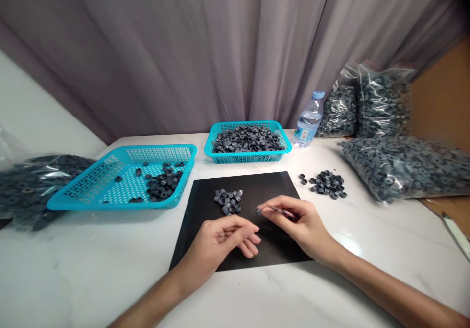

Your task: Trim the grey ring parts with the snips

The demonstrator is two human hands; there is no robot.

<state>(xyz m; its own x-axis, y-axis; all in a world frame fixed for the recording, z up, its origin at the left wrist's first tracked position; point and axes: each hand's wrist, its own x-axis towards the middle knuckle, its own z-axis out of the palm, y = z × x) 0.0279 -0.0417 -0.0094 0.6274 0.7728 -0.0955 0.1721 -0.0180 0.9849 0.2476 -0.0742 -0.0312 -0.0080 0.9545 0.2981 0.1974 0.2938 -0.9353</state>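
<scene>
My right hand [299, 222] rests on a black mat [253, 191] and pinches a thin tool [276, 210] whose tip carries a small grey ring [258, 211]. My left hand [224, 242] lies on the mat beside it, fingers loosely curled with nothing seen in them. A small pile of grey rings [228, 201] sits on the mat just beyond both hands.
A teal basket [91, 183] with some rings stands at the left, a fuller teal basket [282, 144] behind the mat. Loose rings [326, 183] lie to the right. A water bottle [309, 120] and plastic bags of rings [404, 164] crowd the right; another bag [29, 186] sits far left.
</scene>
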